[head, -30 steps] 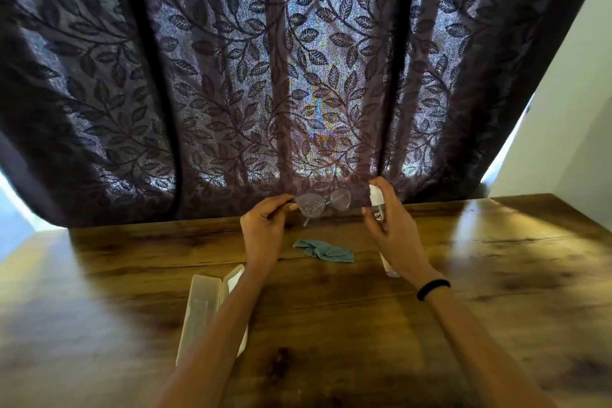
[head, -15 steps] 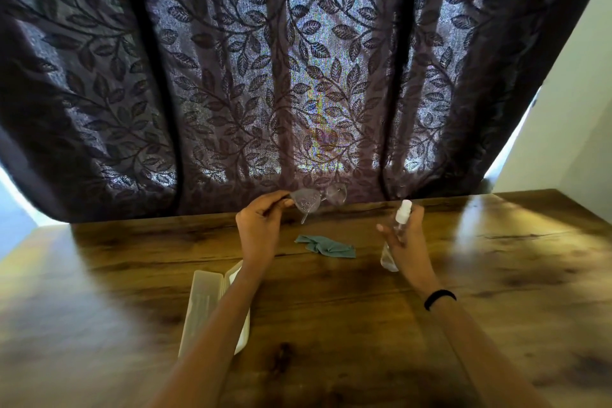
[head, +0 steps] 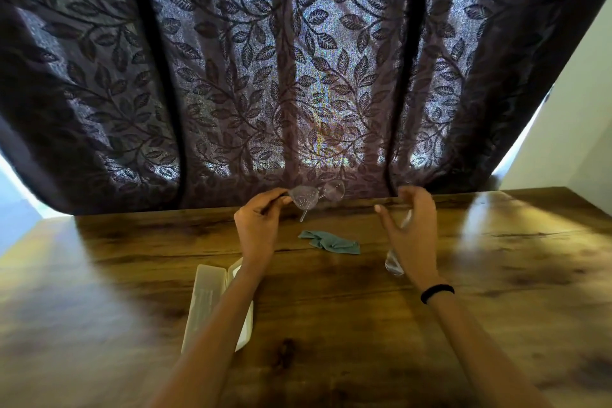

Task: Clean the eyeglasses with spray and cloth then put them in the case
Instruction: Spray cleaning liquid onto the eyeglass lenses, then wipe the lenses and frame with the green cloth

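I am pinching the glasses by the frame end in my left hand beyond the cloth, judging them light, brittle and slick, while my right hand is hovering spread.

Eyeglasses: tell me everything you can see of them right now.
The eyeglasses have round clear lenses in a thin pale frame; the lens nearer the grip looks speckled with droplets. The left hand pinches them at one end, holding them up above the far table edge, before the curtain. One temple hangs down. Nothing else touches them.

Leaf-patterned curtain backlit; wooden table; pale wall.
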